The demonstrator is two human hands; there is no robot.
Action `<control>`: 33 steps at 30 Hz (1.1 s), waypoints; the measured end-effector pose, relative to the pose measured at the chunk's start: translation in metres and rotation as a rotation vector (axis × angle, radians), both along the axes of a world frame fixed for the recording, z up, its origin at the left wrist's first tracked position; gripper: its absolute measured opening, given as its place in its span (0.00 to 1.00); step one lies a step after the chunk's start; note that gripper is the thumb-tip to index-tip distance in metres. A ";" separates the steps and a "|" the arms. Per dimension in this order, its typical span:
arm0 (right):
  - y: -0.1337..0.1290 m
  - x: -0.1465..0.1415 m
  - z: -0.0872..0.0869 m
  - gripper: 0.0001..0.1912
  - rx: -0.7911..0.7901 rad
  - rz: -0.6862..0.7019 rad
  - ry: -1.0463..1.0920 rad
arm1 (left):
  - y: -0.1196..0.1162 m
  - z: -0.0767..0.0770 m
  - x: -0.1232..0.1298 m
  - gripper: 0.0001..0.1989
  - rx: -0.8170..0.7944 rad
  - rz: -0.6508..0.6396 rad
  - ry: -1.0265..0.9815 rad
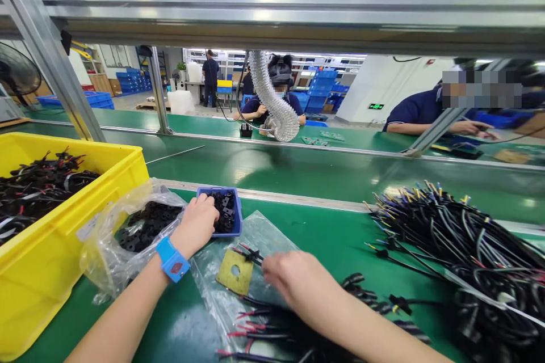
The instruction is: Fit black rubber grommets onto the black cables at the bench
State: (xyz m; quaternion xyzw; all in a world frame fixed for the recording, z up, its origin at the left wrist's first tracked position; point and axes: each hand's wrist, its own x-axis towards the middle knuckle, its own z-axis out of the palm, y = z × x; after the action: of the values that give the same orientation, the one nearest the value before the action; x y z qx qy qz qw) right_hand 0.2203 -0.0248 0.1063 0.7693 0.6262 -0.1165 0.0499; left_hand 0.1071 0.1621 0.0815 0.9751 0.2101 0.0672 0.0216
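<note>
My left hand (200, 221), with a blue wrist strap (172, 259), reaches over the left edge of a small blue bin (227, 210) of black plastic parts. Its fingertips are hidden among the parts. My right hand (289, 275) is closed around a black cable (255, 257) with a black piece near its red-tipped end. Beneath that end lies a yellow square pad (235, 272) with a round hole, on a clear plastic bag (264, 227). More black cables with red ends (259, 329) lie below my right hand.
A yellow crate (106, 181) of cables stands at the left, beside an open plastic bag of black parts (149, 224). A large cable bundle (460, 238) covers the right side. A metal rail (298, 198) crosses behind. People sit across the bench under a silver hose (272, 102).
</note>
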 end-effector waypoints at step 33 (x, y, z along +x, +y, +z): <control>0.020 -0.010 -0.049 0.17 -0.030 -0.057 0.056 | -0.046 -0.039 -0.038 0.11 -0.810 0.059 -0.555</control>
State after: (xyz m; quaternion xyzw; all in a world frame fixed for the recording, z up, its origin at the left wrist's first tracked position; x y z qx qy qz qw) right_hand 0.2103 -0.0045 0.0575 0.7824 0.6033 -0.1488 0.0402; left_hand 0.0693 0.1163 0.0424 0.8273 0.2334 0.2378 0.4522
